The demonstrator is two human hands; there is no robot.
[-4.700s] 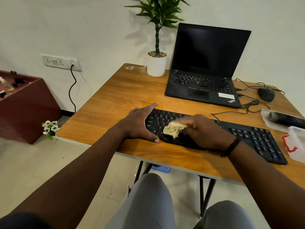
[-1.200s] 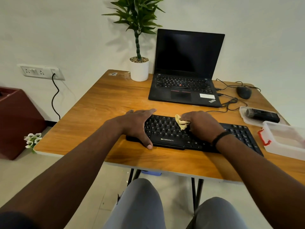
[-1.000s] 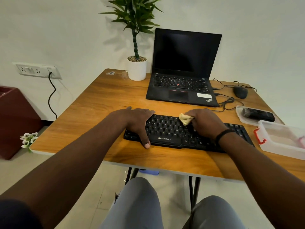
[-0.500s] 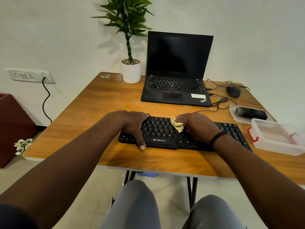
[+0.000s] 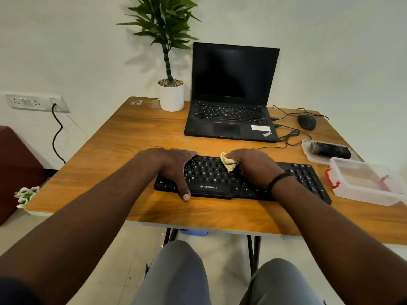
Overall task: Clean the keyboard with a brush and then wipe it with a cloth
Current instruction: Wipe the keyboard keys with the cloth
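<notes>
I am gripping the cloth [image 5: 228,162] in my right hand [image 5: 255,167], still wiping back left along the far keys while my open left hand [image 5: 176,167] keeps steadying the keyboard [image 5: 211,180].

laptop [image 5: 231,119] open, screen dark | potted plant [image 5: 170,93] beside it | mouse [image 5: 307,121] | clear box [image 5: 367,181]

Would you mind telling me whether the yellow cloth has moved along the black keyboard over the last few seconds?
Yes. The yellow cloth has moved toward the far key rows and rightward, past the ZEBRONICS logo on the black keyboard.
</notes>
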